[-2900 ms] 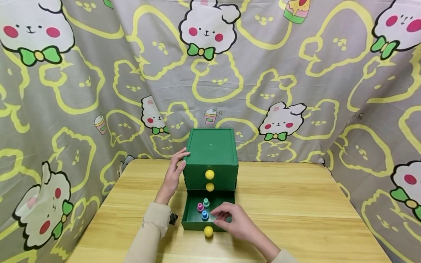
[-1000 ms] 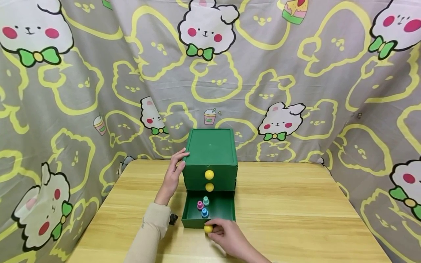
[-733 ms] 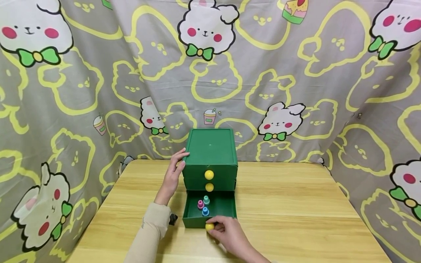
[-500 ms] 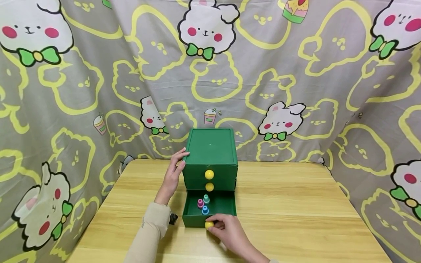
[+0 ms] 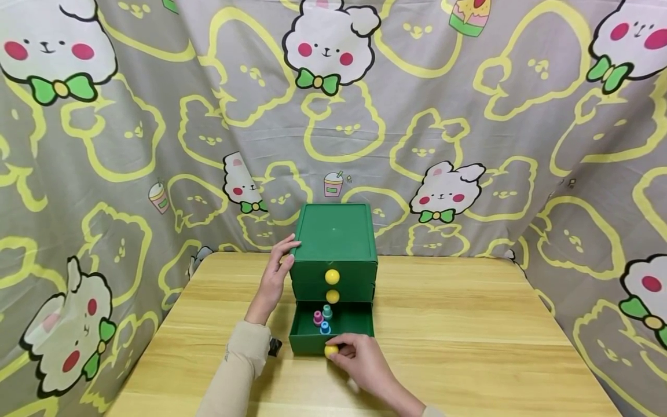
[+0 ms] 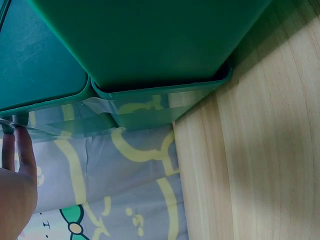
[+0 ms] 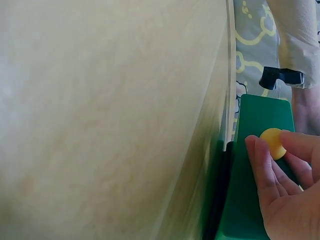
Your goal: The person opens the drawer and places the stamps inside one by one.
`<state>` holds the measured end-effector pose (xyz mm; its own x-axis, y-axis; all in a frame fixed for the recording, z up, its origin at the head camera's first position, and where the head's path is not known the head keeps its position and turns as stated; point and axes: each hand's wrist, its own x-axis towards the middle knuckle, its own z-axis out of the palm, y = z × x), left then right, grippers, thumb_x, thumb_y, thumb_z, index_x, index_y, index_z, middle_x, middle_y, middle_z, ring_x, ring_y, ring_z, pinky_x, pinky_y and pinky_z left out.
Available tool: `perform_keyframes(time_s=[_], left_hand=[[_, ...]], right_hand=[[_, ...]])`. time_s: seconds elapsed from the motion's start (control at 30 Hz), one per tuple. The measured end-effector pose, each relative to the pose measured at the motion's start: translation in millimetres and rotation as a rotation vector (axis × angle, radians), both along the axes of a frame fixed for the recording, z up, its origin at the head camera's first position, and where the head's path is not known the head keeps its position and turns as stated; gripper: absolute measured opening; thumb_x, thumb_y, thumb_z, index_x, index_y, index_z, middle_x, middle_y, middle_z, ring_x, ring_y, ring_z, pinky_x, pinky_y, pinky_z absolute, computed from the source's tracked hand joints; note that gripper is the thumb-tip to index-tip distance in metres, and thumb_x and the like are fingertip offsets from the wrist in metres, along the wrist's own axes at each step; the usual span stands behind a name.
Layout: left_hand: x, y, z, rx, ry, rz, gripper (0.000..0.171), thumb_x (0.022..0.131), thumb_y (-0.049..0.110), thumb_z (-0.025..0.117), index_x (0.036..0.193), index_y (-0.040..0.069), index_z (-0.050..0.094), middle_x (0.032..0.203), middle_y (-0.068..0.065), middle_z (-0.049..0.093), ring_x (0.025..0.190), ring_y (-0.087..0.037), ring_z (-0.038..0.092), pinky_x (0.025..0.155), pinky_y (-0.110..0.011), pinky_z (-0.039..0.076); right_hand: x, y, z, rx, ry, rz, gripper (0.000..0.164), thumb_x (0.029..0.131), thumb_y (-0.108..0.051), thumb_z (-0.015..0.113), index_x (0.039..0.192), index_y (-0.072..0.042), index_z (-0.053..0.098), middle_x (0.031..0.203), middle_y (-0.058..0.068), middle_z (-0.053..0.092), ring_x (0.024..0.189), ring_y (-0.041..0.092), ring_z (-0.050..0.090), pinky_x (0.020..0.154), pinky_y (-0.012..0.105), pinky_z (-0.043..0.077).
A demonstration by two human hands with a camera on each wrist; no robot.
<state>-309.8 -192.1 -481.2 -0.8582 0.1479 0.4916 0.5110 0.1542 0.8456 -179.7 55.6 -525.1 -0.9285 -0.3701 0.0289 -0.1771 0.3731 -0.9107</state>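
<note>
A green drawer cabinet (image 5: 336, 231) stands on the table, its bottom drawer (image 5: 306, 346) pulled out. With thumb and fingers my right hand (image 5: 365, 364) pinches that drawer's round yellow knob (image 5: 330, 351); the right wrist view shows the same knob (image 7: 272, 143) between the fingertips. Inside the drawer three small stepped, cone-like pieces stand upright close together: pink (image 5: 318, 318), teal (image 5: 327, 311) and blue (image 5: 325, 328). My left hand (image 5: 271, 286) rests against the cabinet's upper left side, fingers mostly straight. In the left wrist view, fingers (image 6: 25, 152) touch the cabinet's edge.
Two upper drawers are closed, with yellow knobs (image 5: 332, 277) on their fronts. The wooden table (image 5: 469, 324) extends to both sides. A patterned curtain (image 5: 333, 127) hangs behind it. A small black device (image 5: 274, 347) sits at the left sleeve.
My right hand has left the drawer's inside and taken hold of its knob. The drawer has since slid partway inward, carrying the three pieces. The left hand stays put.
</note>
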Motion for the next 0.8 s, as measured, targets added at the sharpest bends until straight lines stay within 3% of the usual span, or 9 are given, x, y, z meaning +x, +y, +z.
perform_keyframes(time_s=[0.3, 0.8], left_hand=[[0.2, -0.2, 1.3, 0.006, 0.005, -0.015, 0.036, 0.112, 0.018, 0.042, 0.146, 0.016, 0.054, 0.166, 0.001, 0.032, 0.143, -0.019, 0.035, 0.115, -0.058, 0.026], [1.1, -0.7, -0.2, -0.002, 0.006, -0.009, 0.036, 0.112, 0.019, 0.042, 0.146, 0.017, 0.054, 0.166, 0.0, 0.033, 0.142, -0.018, 0.036, 0.113, -0.056, 0.029]], right_hand=[[-9.4, -0.8, -0.7, -0.01, 0.013, -0.012, 0.019, 0.091, -0.012, 0.08, 0.109, -0.011, 0.08, 0.095, -0.002, 0.076, 0.076, 0.004, 0.068, 0.068, 0.021, 0.056], [-29.6, -3.4, -9.7, -0.031, 0.05, -0.039, 0.018, 0.091, -0.01, 0.079, 0.109, -0.009, 0.08, 0.092, 0.0, 0.076, 0.074, 0.005, 0.067, 0.065, 0.022, 0.056]])
